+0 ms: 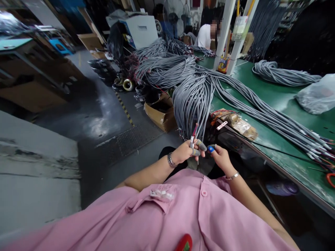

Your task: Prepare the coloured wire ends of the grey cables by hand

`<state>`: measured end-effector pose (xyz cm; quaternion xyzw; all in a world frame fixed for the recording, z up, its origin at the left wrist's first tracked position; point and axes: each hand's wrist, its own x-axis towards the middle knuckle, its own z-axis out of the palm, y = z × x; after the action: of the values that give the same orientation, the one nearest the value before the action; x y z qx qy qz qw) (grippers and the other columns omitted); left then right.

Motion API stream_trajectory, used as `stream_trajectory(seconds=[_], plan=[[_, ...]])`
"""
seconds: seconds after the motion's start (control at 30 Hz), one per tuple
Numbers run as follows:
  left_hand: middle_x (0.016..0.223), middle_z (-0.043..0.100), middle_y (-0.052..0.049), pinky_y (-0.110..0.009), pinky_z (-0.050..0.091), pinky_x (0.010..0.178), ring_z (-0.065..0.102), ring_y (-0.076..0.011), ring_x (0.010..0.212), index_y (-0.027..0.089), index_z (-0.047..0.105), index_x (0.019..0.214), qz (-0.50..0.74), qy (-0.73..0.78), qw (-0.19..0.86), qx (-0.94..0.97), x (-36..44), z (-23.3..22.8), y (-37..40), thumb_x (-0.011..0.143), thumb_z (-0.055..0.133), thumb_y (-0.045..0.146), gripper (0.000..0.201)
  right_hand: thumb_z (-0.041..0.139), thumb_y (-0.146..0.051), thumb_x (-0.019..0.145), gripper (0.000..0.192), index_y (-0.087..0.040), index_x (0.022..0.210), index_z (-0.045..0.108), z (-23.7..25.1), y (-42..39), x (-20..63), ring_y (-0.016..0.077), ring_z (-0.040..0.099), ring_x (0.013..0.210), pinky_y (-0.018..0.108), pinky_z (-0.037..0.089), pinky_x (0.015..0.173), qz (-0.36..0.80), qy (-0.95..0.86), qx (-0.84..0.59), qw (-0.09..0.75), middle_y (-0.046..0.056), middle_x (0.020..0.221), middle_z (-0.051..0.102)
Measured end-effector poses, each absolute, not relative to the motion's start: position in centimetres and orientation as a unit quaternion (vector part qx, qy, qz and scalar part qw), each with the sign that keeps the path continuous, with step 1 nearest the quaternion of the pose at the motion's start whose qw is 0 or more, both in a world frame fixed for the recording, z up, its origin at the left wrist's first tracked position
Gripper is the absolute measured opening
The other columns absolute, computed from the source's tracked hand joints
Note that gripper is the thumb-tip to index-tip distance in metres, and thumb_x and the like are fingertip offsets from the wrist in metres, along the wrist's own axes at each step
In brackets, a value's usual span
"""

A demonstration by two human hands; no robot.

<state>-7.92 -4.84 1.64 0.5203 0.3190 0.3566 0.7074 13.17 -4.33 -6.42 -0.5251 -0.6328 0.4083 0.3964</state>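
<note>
My left hand (186, 152), with grey finger cots on the fingertips, pinches the end of a grey cable (194, 133) whose red and white wire tips stick up above the fingers. Close beside it, my right hand (220, 156) holds a small blue piece (211, 149) at the fingertips. Both hands hover in front of my pink shirt, just off the edge of the green workbench (285, 146). A thick bundle of grey cables (193, 94) hangs over the bench edge right behind my hands.
More grey cable bundles (282, 75) lie across the bench, with a clear plastic bag (318, 94) at right and a taped brown block (239, 123) near the edge. An open cardboard box (161, 113) sits on the floor. A person in white (205, 35) sits at the far end.
</note>
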Motion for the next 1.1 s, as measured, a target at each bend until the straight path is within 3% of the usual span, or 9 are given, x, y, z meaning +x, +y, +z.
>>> stream_trajectory(seconds=[0.17, 0.27, 0.5, 0.67, 0.83, 0.9, 0.97, 1.03, 1.1], plan=[[0.074, 0.068, -0.007, -0.024, 0.048, 0.055, 0.061, -0.014, 0.062, 0.011, 0.066, 0.086, 0.282, 0.307, 0.742, 0.525, -5.9, 0.2, -4.4, 0.059, 0.063, 0.01, 0.027, 0.06, -0.041, 0.086, 0.027, -0.024, 0.105, 0.068, -1.4, -6.4, 13.5, 0.0205, 0.06, 0.084, 0.033, 0.049, 0.073, 0.378, -0.638, -0.471, 0.477, 0.006, 0.093, 0.066], [0.071, 0.067, -0.005, -0.025, 0.049, 0.058, 0.06, -0.0138, 0.063, 0.012, 0.065, 0.077, 0.268, 0.286, 0.763, 0.514, -5.0, 0.5, -4.3, 0.055, 0.061, 0.007, 0.022, 0.064, -0.04, 0.083, 0.032, -0.026, 0.112, 0.066, 1.0, -6.8, 13.0, 0.0187, 0.058, 0.075, 0.032, 0.048, 0.065, 0.413, -0.666, -0.432, 0.446, 0.006, 0.094, 0.063], [0.062, 0.062, -0.001, -0.024, 0.045, 0.055, 0.056, -0.013, 0.058, 0.012, 0.061, 0.068, 0.26, 0.312, 0.758, 0.51, -4.3, 1.1, -4.0, 0.051, 0.059, 0.003, 0.019, 0.065, -0.036, 0.083, 0.019, -0.024, 0.098, 0.068, 2.6, -6.1, 12.5, 0.0196, 0.056, 0.081, 0.033, 0.046, 0.072, 0.337, -0.743, -0.401, 0.417, 0.006, 0.092, 0.061], [0.066, 0.062, 0.002, -0.022, 0.044, 0.055, 0.054, -0.0102, 0.057, 0.013, 0.06, 0.08, 0.267, 0.319, 0.744, 0.523, -4.2, 0.1, -3.9, 0.052, 0.062, 0.0, 0.03, 0.06, -0.033, 0.087, 0.012, -0.024, 0.089, 0.069, 2.1, -6.3, 12.6, 0.0205, 0.056, 0.079, 0.036, 0.045, 0.074, 0.317, -0.757, -0.393, 0.415, 0.005, 0.082, 0.063], [0.096, 0.069, -0.007, -0.027, 0.048, 0.078, 0.064, -0.0167, 0.089, 0.016, 0.062, 0.102, 0.309, 0.245, 0.778, 0.49, -5.3, 0.4, -3.9, 0.063, 0.071, 0.008, 0.042, 0.06, -0.034, 0.087, 0.014, -0.024, 0.085, 0.069, 1.7, -6.2, 14.2, 0.0196, 0.057, 0.074, 0.034, 0.046, 0.071, 0.36, -0.691, -0.434, 0.453, 0.005, 0.081, 0.064], [0.105, 0.068, -0.012, -0.026, 0.049, 0.077, 0.064, -0.02, 0.099, 0.016, 0.062, 0.106, 0.346, 0.258, 0.763, 0.482, -6.5, 0.6, -3.6, 0.065, 0.073, 0.012, 0.042, 0.063, -0.035, 0.085, 0.014, -0.025, 0.091, 0.07, 1.4, -6.1, 15.4, 0.0208, 0.059, 0.079, 0.035, 0.047, 0.075, 0.371, -0.645, -0.464, 0.481, 0.005, 0.086, 0.066], [0.104, 0.068, -0.014, -0.021, 0.046, 0.062, 0.067, -0.0201, 0.09, 0.014, 0.063, 0.102, 0.376, 0.292, 0.744, 0.469, -8.0, 0.7, -3.2, 0.068, 0.073, 0.019, 0.036, 0.066, -0.036, 0.083, 0.017, -0.025, 0.096, 0.07, 1.1, -6.0, 16.6, 0.022, 0.06, 0.084, 0.036, 0.048, 0.08, 0.387, -0.604, -0.485, 0.5, 0.005, 0.091, 0.068], [0.097, 0.069, -0.012, -0.017, 0.034, 0.045, 0.064, -0.0123, 0.063, 0.013, 0.063, 0.098, 0.402, 0.336, 0.722, 0.451, -9.4, 0.7, -2.8, 0.071, 0.071, 0.024, 0.03, 0.067, -0.036, 0.081, 0.019, -0.025, 0.097, 0.07, 0.9, -5.8, 17.3, 0.0219, 0.061, 0.086, 0.036, 0.048, 0.081, 0.403, -0.585, -0.493, 0.502, 0.005, 0.092, 0.068], [0.093, 0.07, -0.009, -0.017, 0.026, 0.041, 0.054, -0.0054, 0.047, 0.013, 0.062, 0.097, 0.422, 0.367, 0.699, 0.446, -10.1, 1.0, -2.5, 0.076, 0.068, 0.028, 0.027, 0.068, -0.036, 0.081, 0.016, -0.024, 0.092, 0.071, 0.9, -5.7, 17.3, 0.0208, 0.06, 0.082, 0.034, 0.048, 0.078, 0.415, -0.59, -0.488, 0.491, 0.004, 0.089, 0.068]])
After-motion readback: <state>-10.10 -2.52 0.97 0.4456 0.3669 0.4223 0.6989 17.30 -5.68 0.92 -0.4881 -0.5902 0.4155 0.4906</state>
